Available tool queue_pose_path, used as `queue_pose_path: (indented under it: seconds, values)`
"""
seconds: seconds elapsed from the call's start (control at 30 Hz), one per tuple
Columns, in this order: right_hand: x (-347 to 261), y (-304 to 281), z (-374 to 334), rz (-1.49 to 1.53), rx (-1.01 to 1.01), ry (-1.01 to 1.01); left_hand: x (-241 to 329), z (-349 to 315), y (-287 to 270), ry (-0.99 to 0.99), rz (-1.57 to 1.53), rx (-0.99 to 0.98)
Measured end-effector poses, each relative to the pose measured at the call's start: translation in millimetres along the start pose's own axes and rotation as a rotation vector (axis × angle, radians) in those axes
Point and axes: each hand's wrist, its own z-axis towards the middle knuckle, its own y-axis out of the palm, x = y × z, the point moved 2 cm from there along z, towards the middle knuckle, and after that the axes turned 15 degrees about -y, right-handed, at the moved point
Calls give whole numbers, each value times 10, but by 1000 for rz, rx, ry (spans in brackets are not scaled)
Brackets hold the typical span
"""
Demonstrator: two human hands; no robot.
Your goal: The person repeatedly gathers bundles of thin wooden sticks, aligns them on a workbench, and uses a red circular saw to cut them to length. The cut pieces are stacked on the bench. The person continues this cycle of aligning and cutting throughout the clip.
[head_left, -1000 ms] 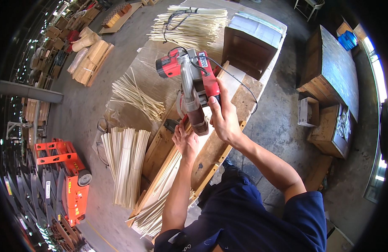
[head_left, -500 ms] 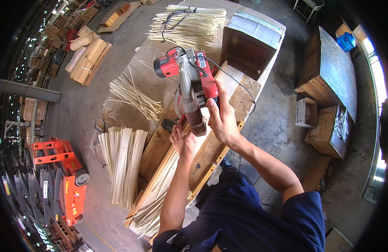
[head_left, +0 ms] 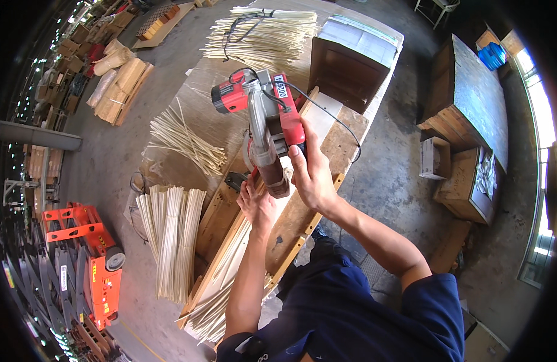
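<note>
My right hand (head_left: 315,177) is wrapped round the red handle of a chop saw (head_left: 265,148), thumb along its side. The saw has a red motor end, a grey metal body and a brown-tinted blade guard; its blade is mostly hidden from above. Close to the guard, my left hand (head_left: 257,207) lies over the wooden rail and the strips, fingers stretched and apart. Pale thin strips (head_left: 230,259) run lengthwise in a wooden trough (head_left: 209,271) below that hand, and their near ends fan out. What lies under my left palm is hidden.
Bundles of pale strips (head_left: 173,241) lie left of the trough, with a loose pile (head_left: 187,140) and a tied bundle (head_left: 260,36) farther off. An open cardboard box (head_left: 351,66) stands at the table's far end. A black cord (head_left: 336,113) loops right. Orange lift machinery (head_left: 103,283) stands left.
</note>
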Motion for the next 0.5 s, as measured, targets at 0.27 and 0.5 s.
queue_pose_path:
  seconds: [0.27, 0.5]
  values:
    - [13, -4, -15, 8, -12, 23, -27, 7, 12, 16, 5, -1]
    - [26, 7, -33, 18, -12, 26, -25, -3, 32, -29, 15, -8]
